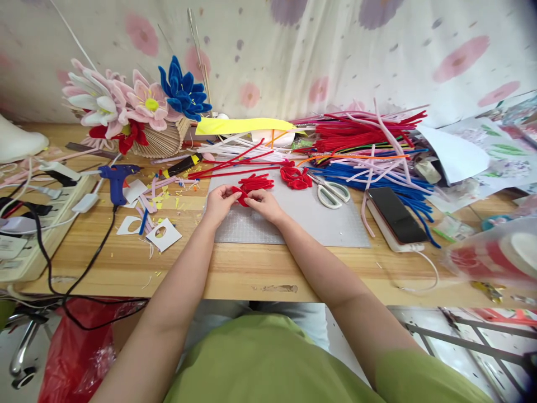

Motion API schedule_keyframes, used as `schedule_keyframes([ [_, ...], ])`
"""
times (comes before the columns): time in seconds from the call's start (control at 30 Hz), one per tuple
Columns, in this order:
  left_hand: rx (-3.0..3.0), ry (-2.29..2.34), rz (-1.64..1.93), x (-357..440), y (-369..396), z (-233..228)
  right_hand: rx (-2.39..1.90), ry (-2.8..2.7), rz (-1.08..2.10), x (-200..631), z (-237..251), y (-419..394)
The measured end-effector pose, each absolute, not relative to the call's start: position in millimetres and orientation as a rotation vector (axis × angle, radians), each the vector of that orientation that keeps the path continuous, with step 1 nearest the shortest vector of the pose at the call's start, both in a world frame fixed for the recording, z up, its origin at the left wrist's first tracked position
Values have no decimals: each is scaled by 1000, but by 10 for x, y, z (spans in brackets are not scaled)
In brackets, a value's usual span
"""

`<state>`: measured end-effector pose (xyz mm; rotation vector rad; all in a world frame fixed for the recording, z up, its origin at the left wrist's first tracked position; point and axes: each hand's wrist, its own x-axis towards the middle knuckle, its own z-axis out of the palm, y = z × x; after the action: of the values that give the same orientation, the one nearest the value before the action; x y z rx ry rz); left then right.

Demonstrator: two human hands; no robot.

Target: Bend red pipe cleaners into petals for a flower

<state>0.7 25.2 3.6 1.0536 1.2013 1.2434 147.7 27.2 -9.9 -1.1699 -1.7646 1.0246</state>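
Observation:
My left hand [218, 202] and my right hand [264, 204] meet over a grey cutting mat [319, 224] and pinch a bent red pipe cleaner piece [242, 194] between their fingertips. Just beyond the fingers lies a small heap of folded red pipe cleaner loops [255, 182]. A second curled red bundle [296, 177] rests further right on the mat, next to white-handled scissors [331, 193].
A big pile of red, blue, pink and white pipe cleaners [369, 145] fills the back right. A phone [396, 215] lies on a white block. A blue glue gun [116, 179], paper scraps, a power strip [42, 224] and finished flowers [138, 106] sit left.

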Motion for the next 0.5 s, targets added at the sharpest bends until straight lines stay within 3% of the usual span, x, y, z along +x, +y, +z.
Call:
schedule_keyframes([
  [0.5, 1194, 1259, 1233, 42, 277, -5, -1284, -1572, 869, 1403, -80, 264],
])
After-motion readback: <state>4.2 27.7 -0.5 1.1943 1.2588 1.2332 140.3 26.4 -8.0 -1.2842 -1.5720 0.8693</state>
